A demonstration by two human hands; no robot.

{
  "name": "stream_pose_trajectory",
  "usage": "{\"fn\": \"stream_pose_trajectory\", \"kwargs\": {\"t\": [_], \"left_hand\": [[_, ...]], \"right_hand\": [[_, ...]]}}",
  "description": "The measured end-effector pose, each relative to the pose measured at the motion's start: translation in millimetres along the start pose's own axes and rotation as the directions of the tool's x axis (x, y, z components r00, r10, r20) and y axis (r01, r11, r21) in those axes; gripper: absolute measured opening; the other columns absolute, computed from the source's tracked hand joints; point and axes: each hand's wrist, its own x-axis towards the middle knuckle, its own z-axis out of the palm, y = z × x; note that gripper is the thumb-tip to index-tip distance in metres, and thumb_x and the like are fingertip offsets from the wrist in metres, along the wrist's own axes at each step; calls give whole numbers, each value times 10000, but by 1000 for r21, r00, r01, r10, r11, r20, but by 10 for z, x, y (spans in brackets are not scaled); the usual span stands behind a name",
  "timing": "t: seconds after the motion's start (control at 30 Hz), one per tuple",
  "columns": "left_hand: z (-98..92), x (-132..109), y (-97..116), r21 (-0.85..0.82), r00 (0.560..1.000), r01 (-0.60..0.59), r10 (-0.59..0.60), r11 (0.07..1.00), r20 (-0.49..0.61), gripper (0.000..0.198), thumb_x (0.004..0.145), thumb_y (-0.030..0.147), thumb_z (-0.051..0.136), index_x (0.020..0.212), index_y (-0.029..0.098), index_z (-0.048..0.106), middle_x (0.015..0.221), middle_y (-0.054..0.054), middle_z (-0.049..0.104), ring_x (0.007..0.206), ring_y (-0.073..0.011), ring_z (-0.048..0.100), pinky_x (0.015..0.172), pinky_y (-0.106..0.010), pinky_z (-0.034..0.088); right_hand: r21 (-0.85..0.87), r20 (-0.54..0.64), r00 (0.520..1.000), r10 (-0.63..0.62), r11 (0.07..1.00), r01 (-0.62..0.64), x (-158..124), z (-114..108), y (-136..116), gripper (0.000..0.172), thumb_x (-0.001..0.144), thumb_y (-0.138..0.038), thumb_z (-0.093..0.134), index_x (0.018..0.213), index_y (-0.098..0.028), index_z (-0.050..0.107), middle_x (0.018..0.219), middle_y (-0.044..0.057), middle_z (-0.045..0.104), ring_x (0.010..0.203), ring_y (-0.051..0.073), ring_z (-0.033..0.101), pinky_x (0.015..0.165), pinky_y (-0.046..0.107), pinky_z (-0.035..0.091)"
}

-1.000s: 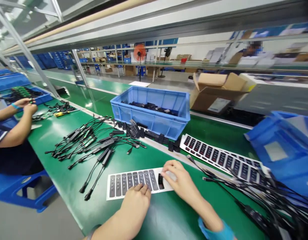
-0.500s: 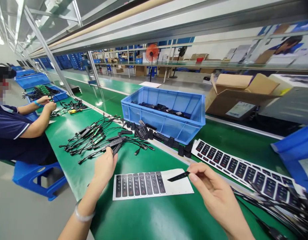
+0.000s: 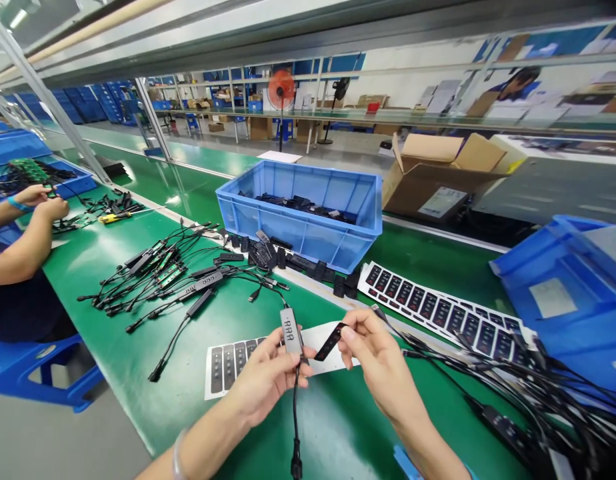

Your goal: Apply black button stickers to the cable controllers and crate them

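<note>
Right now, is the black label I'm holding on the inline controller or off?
Off: your right hand holds the label apart from the inline controller in your left hand.

Holding a cable unit (image 3: 291,333) in the left hand (image 3: 262,381) and a label (image 3: 330,342) in the right hand (image 3: 373,350), over a label sheet (image 3: 217,368) on the bench (image 3: 173,393); having other cable units (image 3: 203,285) lying left, a bin (image 3: 298,231) standing behind, further label sheets (image 3: 441,312) and a cable bundle (image 3: 583,433) lying right
</note>
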Motion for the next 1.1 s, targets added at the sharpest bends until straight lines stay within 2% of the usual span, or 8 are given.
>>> {"fn": "stream_pose_trajectory", "kwargs": {"t": [0.1,0.2,0.4,0.7,1.1], "left_hand": [[-7,-21,-116,106,999,-31,27,994,40,604,689,268,826,1212,165,541,909,-57,681,730,-159,676,638,-257,516],[-21,-18,-164,189,994,-60,41,980,105,607,711,297,816,1234,171,535,942,-76,690,772,-182,694,646,-263,527],[-1,-26,-181,239,981,-65,18,969,193,607,741,301,802,1266,156,535,1070,-131,689,876,-198,703,725,-258,530],[0,-54,-166,254,978,-53,-1,966,210,638,757,328,787,1307,146,517,1083,-146,692,882,-200,704,714,-249,530],[2,-43,-155,289,977,-59,-3,955,211,686,757,364,781,1337,134,496,1078,-157,693,876,-209,702,726,-269,536]], "right_hand": [[4,9,999,30,1000,-30,-1,71,18,325,826,-515,642,821,-224,497,683,-41,460,487,90,437,414,215,403],[35,31,998,59,998,-60,-6,132,46,340,795,-518,672,839,-225,506,676,-49,448,476,85,423,396,208,403],[42,61,992,111,993,-114,-14,170,128,318,784,-484,699,874,-217,553,671,-47,453,512,92,439,404,194,428],[50,80,985,152,986,-156,-26,178,165,292,787,-459,702,884,-216,573,681,-38,446,536,102,440,394,187,434],[37,95,985,141,989,-145,-28,184,210,259,801,-422,693,888,-206,579,674,-40,449,549,98,434,404,170,429]]}}
